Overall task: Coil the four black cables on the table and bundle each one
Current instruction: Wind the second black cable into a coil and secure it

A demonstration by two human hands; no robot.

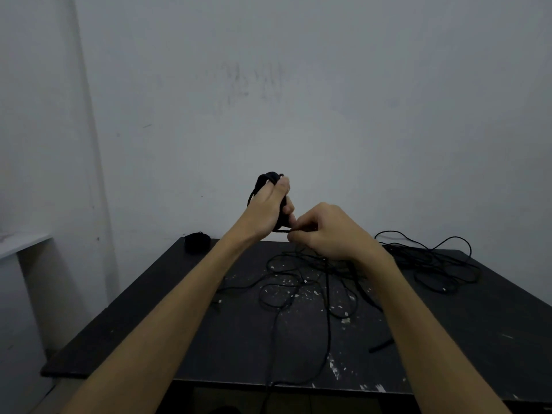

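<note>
At the table's (149,339) far left corner we see a finished bundle (197,242), well apart from both hands; our left hand (268,207) is raised above the far edge, fingers curled round a black coil (270,179); just beside it our right hand (325,231) pinches that cable's strand (280,230) between thumb and fingertips; below the hands a loose cable (298,282) sprawls over the table's middle, one strand running off the near edge; a second tangle (433,261) lies toward the far right corner, its loops reaching past the far edge; the near left and near right of the table lie bare; all cables are thin, black, matte.
</note>
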